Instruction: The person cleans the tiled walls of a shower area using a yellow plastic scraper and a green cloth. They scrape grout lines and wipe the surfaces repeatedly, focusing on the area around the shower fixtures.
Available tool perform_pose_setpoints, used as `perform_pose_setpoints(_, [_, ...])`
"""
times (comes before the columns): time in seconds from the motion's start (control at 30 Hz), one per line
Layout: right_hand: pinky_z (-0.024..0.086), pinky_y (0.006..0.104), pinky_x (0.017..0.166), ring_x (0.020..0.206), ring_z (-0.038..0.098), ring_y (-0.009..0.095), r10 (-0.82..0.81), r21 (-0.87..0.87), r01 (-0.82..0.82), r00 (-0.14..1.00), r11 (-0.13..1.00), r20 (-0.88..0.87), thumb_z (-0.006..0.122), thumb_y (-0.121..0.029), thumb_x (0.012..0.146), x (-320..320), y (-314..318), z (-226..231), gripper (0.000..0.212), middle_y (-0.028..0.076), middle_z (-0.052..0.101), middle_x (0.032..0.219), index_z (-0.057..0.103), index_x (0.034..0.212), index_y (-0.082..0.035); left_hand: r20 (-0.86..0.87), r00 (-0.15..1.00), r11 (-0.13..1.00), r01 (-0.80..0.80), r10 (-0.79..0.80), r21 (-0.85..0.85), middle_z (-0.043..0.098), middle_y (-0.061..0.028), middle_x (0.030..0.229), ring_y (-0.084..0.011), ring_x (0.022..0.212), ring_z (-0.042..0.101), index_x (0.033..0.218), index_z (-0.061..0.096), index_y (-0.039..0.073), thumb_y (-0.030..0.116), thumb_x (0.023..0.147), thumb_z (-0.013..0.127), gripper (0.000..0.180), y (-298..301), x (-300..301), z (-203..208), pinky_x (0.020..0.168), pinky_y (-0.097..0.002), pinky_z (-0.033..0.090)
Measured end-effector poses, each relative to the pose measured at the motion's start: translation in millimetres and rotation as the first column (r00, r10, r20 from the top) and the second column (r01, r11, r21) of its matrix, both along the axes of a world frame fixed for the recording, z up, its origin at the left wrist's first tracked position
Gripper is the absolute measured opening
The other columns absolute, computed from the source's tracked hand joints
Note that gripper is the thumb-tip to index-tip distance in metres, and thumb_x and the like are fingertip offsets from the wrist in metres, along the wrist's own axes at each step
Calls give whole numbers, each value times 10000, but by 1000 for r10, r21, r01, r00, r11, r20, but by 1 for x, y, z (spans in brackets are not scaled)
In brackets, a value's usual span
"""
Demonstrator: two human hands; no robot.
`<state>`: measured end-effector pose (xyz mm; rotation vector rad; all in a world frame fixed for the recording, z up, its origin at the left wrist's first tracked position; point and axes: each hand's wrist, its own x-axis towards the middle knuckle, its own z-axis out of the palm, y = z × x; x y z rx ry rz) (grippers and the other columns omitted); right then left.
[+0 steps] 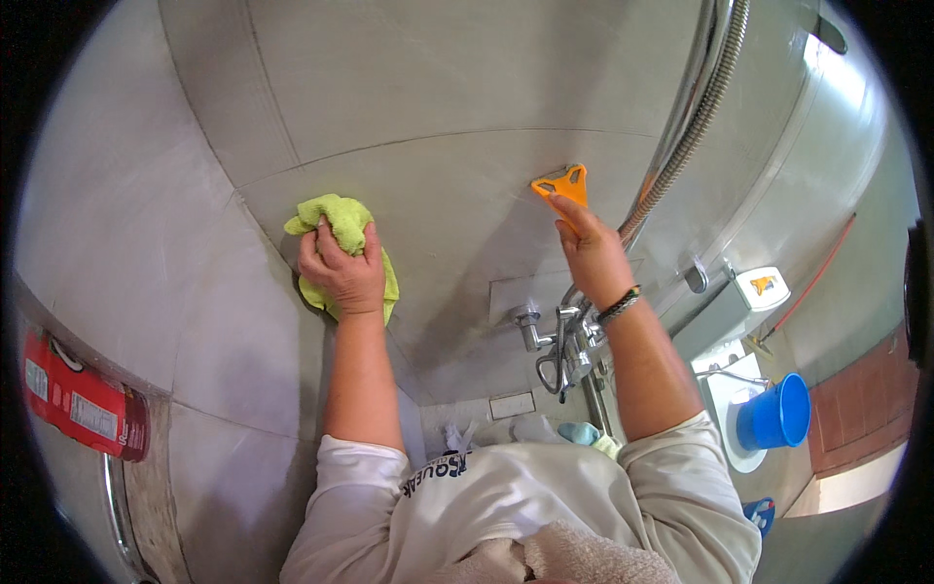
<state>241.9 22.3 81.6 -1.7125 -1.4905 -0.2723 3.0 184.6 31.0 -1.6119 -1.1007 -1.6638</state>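
My left hand (342,271) is closed around a bunched lime-green cloth (334,209) and presses it to the grey tiled wall (438,204) near the corner. Part of the cloth hangs down beside my wrist. Higher on the right, my right hand (592,251) grips an orange plastic scraper (564,185). The scraper's wide end points up and lies at or close to the tile; whether it touches I cannot tell. Below and left of my right wrist, a chrome shower mixer tap (574,346) sticks out from the wall.
A chrome riser pipe with a ribbed shower hose (696,127) runs up beside my right hand. Farther right stand a white toilet (730,389) with its cistern (744,302) and a blue bucket (778,414). A red container (83,397) sits on a ledge at the left.
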Motion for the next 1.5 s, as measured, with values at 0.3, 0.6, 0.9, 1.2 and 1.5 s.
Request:
perform_pose_setpoints(0.3, [460,384,513,590,577,286,126,-439,229,756,869,643,515,-273,813,-49,12,102,535,113,565,683,254,1270,-175,26,999,996,23,-25,88,351,-118,1057,-282,942,373,1129,398,66,367,684,654,595,7,-1,-3,789,-437,332])
perform_pose_setpoints(0.6, [459,373,498,607,581,264,233,-487,261,633,833,738,495,-257,821,-49,17,116,486,101,560,699,285,1249,-166,22,1000,997,15,-17,76,367,-150,1050,-305,947,383,1139,386,31,316,669,682,623,2,-4,2,807,-424,345])
perform_pose_setpoints(0.9, [481,377,520,643,604,263,262,-584,293,682,757,683,428,-114,803,-43,9,126,414,109,600,745,346,1206,-165,65,997,997,28,-33,76,365,-125,1046,-283,943,381,1120,408,64,302,644,696,604,5,-6,2,790,-429,338])
perform_pose_setpoints(1.2, [473,381,515,632,602,271,261,-536,207,698,818,667,453,-147,810,-62,20,114,411,105,592,682,346,1207,-158,16,998,997,54,-55,54,372,-154,1052,-311,947,387,1139,389,42,287,667,682,607,2,-14,-8,801,-437,343])
perform_pose_setpoints(1.5, [460,390,518,630,589,281,318,-539,97,715,837,623,475,-226,825,-107,49,109,411,102,584,689,336,1210,-189,15,998,998,58,-57,-12,367,-133,1057,-295,936,393,1127,410,61,283,650,692,596,-2,-13,-14,792,-437,350])
